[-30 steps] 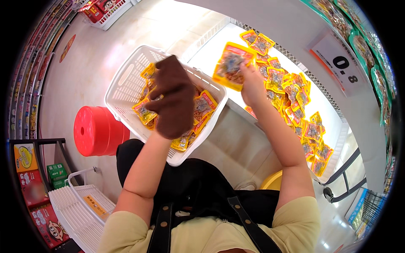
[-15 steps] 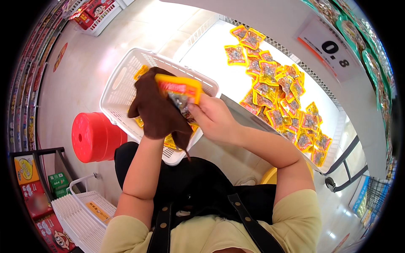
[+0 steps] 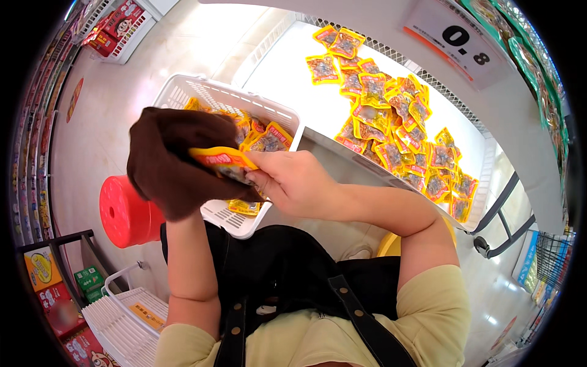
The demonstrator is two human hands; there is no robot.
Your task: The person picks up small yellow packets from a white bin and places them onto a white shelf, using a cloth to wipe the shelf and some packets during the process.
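Draped over my left hand (image 3: 185, 221) is a dark brown cloth (image 3: 153, 165); only the wrist shows below it. The cloth curves in a cupped shape, as if gripped from beneath, and the fingers are hidden. My right hand (image 3: 299, 183) pinches the right end of a yellow-edged snack packet (image 3: 219, 158) with a red band. The packet's other end lies in the cloth's fold. Just beyond and below both hands is a white plastic basket (image 3: 235, 229), holding several similar yellow packets (image 3: 272, 138).
A white bin (image 3: 269, 64) at the right holds a spread of yellow packets (image 3: 391, 128). A grey shelf edge with a price card (image 3: 455, 40) overhangs it. Left are a red stool (image 3: 128, 211) and a white rack (image 3: 125, 321). Part of a yellow object (image 3: 391, 246) shows near my right elbow.
Both hands have moved left and slightly down with the cloth and packet. The cloth has turned, its fold now facing the packet. The view has shifted, uncovering more packets in the basket.
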